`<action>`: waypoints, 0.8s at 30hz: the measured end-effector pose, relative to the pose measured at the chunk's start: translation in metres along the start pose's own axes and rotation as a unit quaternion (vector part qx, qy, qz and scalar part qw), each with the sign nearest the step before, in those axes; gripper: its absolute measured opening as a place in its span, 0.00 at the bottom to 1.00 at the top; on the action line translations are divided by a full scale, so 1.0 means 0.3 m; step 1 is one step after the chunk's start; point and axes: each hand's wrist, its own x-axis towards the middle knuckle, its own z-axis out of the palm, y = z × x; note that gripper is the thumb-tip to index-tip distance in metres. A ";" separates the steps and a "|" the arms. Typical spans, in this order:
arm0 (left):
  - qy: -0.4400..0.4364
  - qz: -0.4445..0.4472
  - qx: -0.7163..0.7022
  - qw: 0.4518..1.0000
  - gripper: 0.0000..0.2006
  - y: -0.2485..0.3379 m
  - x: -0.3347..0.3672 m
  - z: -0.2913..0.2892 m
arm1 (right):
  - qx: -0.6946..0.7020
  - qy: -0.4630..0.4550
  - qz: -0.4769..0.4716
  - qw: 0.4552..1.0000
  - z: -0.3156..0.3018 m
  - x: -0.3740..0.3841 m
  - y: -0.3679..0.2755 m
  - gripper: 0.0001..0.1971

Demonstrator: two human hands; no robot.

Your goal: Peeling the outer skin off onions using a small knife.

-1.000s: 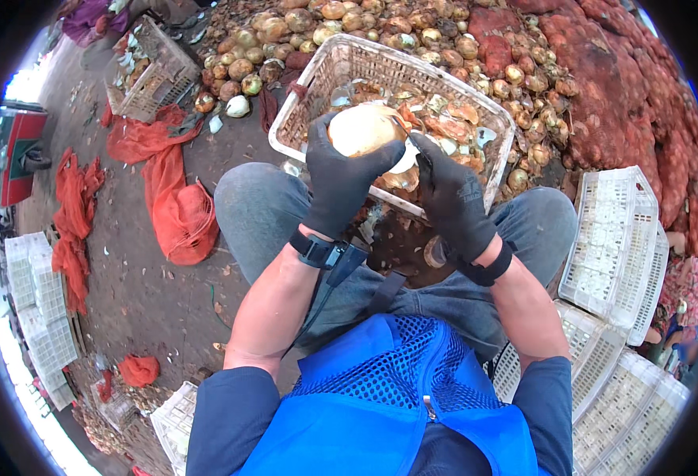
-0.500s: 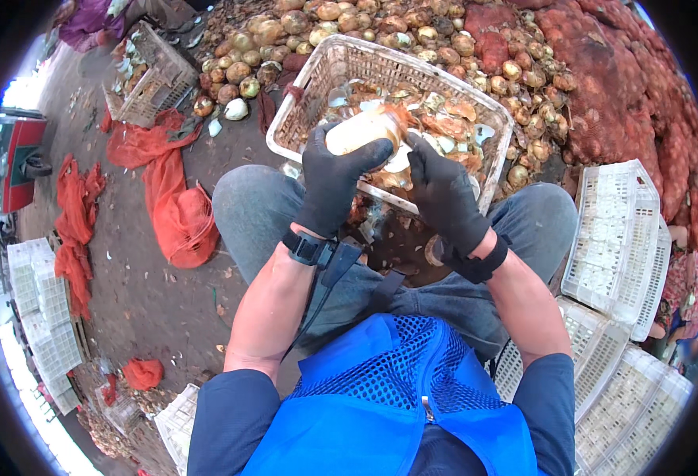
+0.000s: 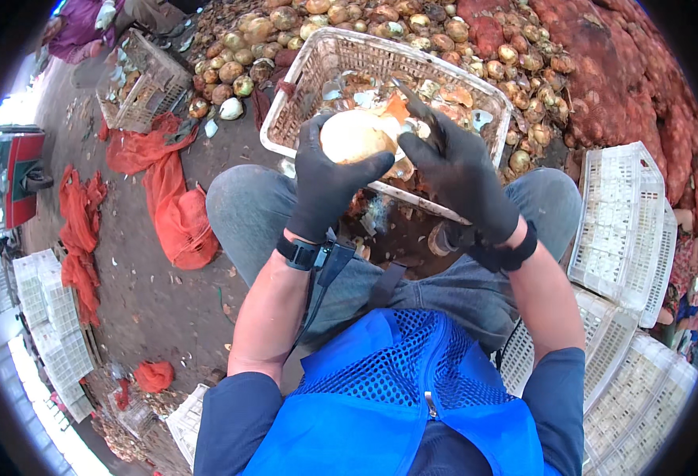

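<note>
A pale, mostly peeled onion [image 3: 357, 136] sits in my left hand [image 3: 321, 178], black-gloved, with the fingers behind it and the thumb along its near side. Orange-brown skin [image 3: 396, 109] hangs loose on its right side. Against that side is my right hand [image 3: 468, 178], also gloved and curled, its thumb close to the onion. A dark narrow shape reaches up from the right hand; whether it is a finger or a tool I cannot tell. Both hands are over the near part of a dirty white plastic crate [image 3: 285, 83] holding onion skins and peeled scraps.
Loose onions [image 3: 242, 47] are heaped beyond the crate. Red mesh sacks [image 3: 603, 71] are stacked at right, above white crates [image 3: 615, 222]. Red netting [image 3: 178, 226] lies on the ground at left. Another crate [image 3: 138, 99] stands tilted near a person in purple [image 3: 79, 28].
My right hand has turned and shifted slightly right, its fingers now pointing up and away. The onion has tilted, showing more bare white surface, with skin hanging free on its right.
</note>
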 end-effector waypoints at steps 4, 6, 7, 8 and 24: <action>-0.022 0.028 0.036 0.999 0.43 0.010 -0.003 0.005 | 0.020 -0.112 0.061 0.992 -0.044 0.083 0.023 0.27; -0.028 0.094 0.049 0.994 0.44 0.006 0.001 0.009 | 0.057 -0.091 0.023 0.994 -0.028 0.096 0.037 0.25; -0.030 0.093 0.049 0.994 0.44 0.012 0.001 0.009 | 0.092 -0.069 -0.018 0.993 -0.025 0.101 0.042 0.24; -0.033 0.081 0.051 0.995 0.45 0.021 0.001 0.009 | 0.092 -0.068 -0.016 0.993 -0.031 0.106 0.048 0.24; -0.120 -0.023 -0.108 0.987 0.44 0.020 -0.009 0.016 | -0.046 -0.076 0.072 0.993 -0.037 0.158 0.208 0.14</action>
